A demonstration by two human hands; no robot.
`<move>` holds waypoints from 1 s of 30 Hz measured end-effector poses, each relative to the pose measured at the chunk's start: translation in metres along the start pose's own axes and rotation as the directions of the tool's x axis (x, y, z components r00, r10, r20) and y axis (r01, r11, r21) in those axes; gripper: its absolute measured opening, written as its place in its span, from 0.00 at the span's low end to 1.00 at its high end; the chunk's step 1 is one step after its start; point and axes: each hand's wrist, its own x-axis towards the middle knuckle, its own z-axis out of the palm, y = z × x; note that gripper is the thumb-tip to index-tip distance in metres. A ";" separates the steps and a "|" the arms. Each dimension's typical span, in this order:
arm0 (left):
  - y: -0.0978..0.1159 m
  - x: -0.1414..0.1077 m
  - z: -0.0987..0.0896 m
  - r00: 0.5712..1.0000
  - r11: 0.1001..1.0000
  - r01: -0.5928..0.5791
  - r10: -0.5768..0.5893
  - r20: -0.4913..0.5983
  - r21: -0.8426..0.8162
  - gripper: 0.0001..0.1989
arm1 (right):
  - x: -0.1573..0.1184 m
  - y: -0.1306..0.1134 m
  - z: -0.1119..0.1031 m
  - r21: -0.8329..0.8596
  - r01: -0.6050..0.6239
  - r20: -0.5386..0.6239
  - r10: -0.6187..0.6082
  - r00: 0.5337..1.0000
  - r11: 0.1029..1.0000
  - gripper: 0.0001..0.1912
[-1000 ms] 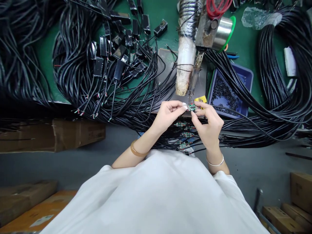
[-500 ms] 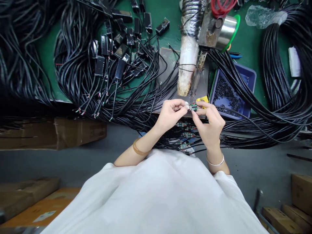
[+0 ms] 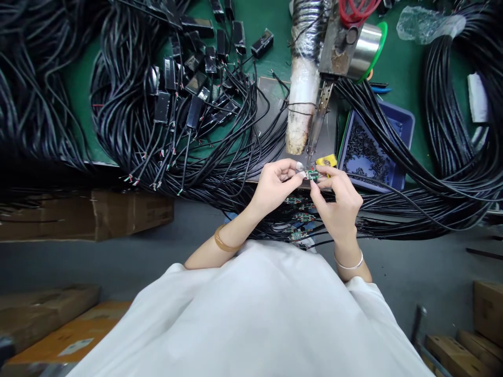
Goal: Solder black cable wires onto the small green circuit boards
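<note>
Between my two hands, just below the soldering iron's tip, is a small green circuit board [image 3: 312, 175] with thin wires at its ends. My left hand [image 3: 278, 183] pinches the wires at the board's left end. On the right side, my right hand [image 3: 337, 196] has its fingers closed round the board's right end. The soldering iron [image 3: 321, 112] points down toward the board, beside a dirty white tube [image 3: 302, 99]. A yellow piece [image 3: 327, 161] lies right behind my right fingertips. More wired boards [image 3: 304, 218] hang below my hands at the table edge.
Black cable bundles [image 3: 129, 94] cover the left of the green table [image 3: 275, 57], with black boxes [image 3: 194, 111] among them. A blue tray [image 3: 407, 131] of small black parts and a solder spool [image 3: 365, 52] are at the right. Cardboard boxes [image 3: 133, 213] are below.
Both hands stay nearly in place with the board between them. The fingertips have shifted slightly, showing a bit more of the board.
</note>
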 end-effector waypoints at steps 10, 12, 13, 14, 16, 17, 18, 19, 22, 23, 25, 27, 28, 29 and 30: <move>0.000 -0.002 0.000 0.999 0.999 -0.048 0.048 -0.024 0.009 0.04 | 0.003 -0.001 0.000 0.066 -0.027 -0.008 0.028 1.000 0.997 0.06; 0.003 -0.001 0.001 0.999 0.999 -0.027 0.026 -0.027 -0.027 0.04 | 0.003 -0.001 0.001 0.042 -0.011 -0.015 0.012 1.000 0.999 0.06; 0.004 0.000 0.002 1.000 0.999 -0.015 0.014 -0.026 -0.041 0.04 | 0.003 -0.001 0.001 0.028 -0.007 -0.019 0.008 1.000 1.000 0.06; 0.005 0.001 0.002 1.000 0.999 -0.003 0.001 -0.023 -0.054 0.05 | 0.003 -0.001 0.002 0.014 -0.004 -0.022 0.005 1.000 1.000 0.06; 0.005 0.002 0.003 1.000 0.997 0.019 -0.020 -0.011 -0.080 0.05 | 0.003 0.000 0.002 -0.007 0.004 -0.028 -0.004 1.000 1.000 0.05; 0.005 0.002 0.003 1.000 0.995 0.025 -0.026 -0.006 -0.092 0.05 | 0.003 0.000 0.003 -0.015 0.009 -0.032 -0.009 0.999 1.000 0.05; 0.004 0.002 0.004 1.000 0.994 0.028 -0.029 -0.003 -0.102 0.05 | 0.003 0.000 0.003 -0.020 0.013 -0.033 -0.013 0.999 1.000 0.05; 0.003 0.003 0.004 1.000 0.994 0.027 -0.028 -0.006 -0.109 0.05 | 0.003 0.001 0.003 -0.024 0.015 -0.033 -0.016 0.999 1.000 0.05; 0.001 0.002 0.005 0.999 0.995 0.007 -0.011 -0.037 -0.103 0.06 | 0.004 0.002 0.003 -0.028 0.011 -0.025 -0.011 1.000 1.000 0.05; 0.000 0.002 0.005 0.999 0.995 0.000 -0.005 -0.049 -0.096 0.06 | 0.004 0.002 0.003 -0.028 0.010 -0.023 -0.011 1.000 1.000 0.05; 0.000 0.002 0.006 0.998 0.995 -0.007 0.000 -0.067 -0.100 0.07 | 0.004 0.002 0.003 -0.028 0.011 -0.020 -0.011 1.000 1.000 0.05; 0.000 0.002 0.007 0.997 0.991 -0.004 -0.006 -0.077 -0.135 0.07 | 0.004 0.002 0.003 -0.021 0.008 -0.016 -0.008 1.000 1.000 0.05; -0.001 0.002 0.007 0.997 0.987 -0.003 -0.009 -0.076 -0.158 0.07 | 0.004 0.002 0.002 -0.013 0.006 -0.015 -0.006 1.000 1.000 0.05; -0.001 0.002 0.008 0.997 0.984 -0.002 -0.011 -0.071 -0.179 0.08 | 0.004 0.002 0.002 -0.006 0.005 -0.014 -0.005 1.000 1.000 0.05; -0.001 0.002 0.008 0.998 0.981 0.000 -0.013 -0.062 -0.195 0.08 | 0.005 0.002 0.003 0.001 0.005 -0.013 -0.005 1.000 1.000 0.05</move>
